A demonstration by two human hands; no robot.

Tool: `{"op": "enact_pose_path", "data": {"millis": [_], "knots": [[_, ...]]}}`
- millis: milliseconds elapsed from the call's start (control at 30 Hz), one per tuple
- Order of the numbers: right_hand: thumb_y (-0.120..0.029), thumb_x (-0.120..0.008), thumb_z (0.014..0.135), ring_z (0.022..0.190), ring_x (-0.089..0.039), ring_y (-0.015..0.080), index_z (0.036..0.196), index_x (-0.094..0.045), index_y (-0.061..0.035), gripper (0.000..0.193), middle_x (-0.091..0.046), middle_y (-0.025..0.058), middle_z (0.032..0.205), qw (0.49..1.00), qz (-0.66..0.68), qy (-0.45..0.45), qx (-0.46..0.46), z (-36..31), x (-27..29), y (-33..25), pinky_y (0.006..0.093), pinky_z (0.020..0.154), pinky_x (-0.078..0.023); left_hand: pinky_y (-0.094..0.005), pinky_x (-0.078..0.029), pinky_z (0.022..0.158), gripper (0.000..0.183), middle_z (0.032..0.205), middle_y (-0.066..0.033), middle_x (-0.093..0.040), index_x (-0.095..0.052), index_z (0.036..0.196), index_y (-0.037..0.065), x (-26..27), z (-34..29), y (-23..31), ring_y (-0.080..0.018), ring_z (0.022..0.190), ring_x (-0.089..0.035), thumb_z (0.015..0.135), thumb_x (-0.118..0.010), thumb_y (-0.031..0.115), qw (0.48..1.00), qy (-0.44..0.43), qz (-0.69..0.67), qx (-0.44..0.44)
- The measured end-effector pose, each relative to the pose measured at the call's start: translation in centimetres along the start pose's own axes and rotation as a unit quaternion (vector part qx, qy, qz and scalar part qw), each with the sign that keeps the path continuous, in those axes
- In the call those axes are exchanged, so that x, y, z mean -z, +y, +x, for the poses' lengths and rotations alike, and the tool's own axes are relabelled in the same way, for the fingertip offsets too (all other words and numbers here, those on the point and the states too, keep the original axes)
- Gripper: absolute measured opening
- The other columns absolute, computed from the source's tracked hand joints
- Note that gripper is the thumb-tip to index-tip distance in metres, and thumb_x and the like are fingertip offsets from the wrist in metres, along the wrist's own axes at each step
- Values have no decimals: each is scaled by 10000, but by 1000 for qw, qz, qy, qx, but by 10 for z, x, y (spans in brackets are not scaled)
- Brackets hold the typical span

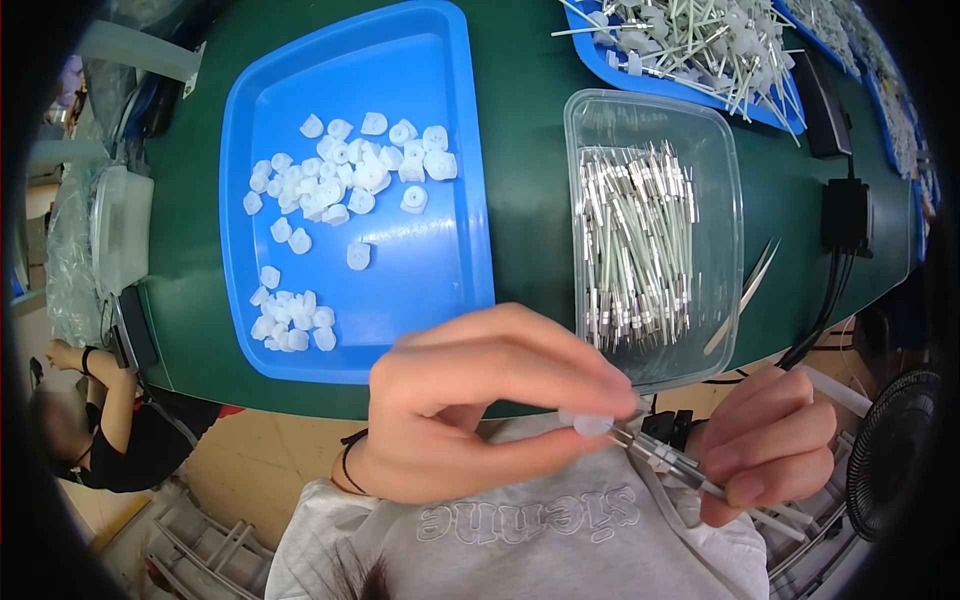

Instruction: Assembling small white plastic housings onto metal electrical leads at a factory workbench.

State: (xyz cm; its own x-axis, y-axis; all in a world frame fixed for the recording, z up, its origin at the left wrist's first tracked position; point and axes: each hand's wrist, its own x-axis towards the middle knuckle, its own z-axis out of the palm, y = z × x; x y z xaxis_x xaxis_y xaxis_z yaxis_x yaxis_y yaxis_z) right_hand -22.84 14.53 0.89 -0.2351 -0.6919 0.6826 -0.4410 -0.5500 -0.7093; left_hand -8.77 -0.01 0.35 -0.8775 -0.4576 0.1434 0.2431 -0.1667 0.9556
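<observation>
Between the thumb and fingers of my left hand (470,400) is a small white translucent plastic cap (593,425). My right hand (768,440) pinches a slim metal-and-clear rod (665,458) with a pale stem, its thin pins pointing at the cap. Pins and cap meet or nearly meet; I cannot tell which. Both hands are in front of the table's near edge. Beyond my left hand, a blue tray (475,200) holds loose white caps (335,175) in two heaps. A clear plastic box (715,230) beyond my right hand holds many similar rods (635,245).
Metal tweezers (742,297) lie right of the clear box on the green table (530,200). At the far right, another blue tray (795,110) is heaped with rods fitted with caps, beside a black adapter (848,215) with cables. A black fan (895,455) stands right; another person (115,420) sits left.
</observation>
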Motion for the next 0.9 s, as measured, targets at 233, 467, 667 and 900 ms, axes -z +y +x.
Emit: {"op": "enact_pose_path", "data": {"millis": [233,467,667,900], "knots": [[-166,-740,665,584,-472,95,773,-506,-115,263,-509,7,733,998,-60,27,0,1,-10,-3,159,453,-403,-231,-462,578,387,816,-191,-583,-507,810,9,-1,-6,-3,-177,684,-565,516,-705,-148,996,26,-84,27],[-175,-743,659,584,-474,99,768,-509,-114,266,-510,9,731,997,-81,-16,-6,4,-7,-8,168,454,-399,-231,-457,575,384,829,-181,-576,-516,809,14,1,-7,-6,-168,680,-553,516,-705,-147,998,24,-61,-2],[-182,-740,662,589,-485,113,773,-506,-109,269,-508,12,742,989,-136,-32,-39,12,-8,-20,183,462,-396,-232,-444,562,388,842,-174,-573,-515,823,17,5,-6,-5,-159,656,-544,522,-708,-135,998,-9,17,-56],[-212,-733,668,590,-486,112,783,-505,-112,274,-505,3,736,988,-150,-40,-16,4,-4,-19,191,457,-380,-271,-478,596,373,854,-168,-556,-507,837,10,6,-7,-9,-202,709,-574,548,-701,-123,998,-15,-8,-67]]}}
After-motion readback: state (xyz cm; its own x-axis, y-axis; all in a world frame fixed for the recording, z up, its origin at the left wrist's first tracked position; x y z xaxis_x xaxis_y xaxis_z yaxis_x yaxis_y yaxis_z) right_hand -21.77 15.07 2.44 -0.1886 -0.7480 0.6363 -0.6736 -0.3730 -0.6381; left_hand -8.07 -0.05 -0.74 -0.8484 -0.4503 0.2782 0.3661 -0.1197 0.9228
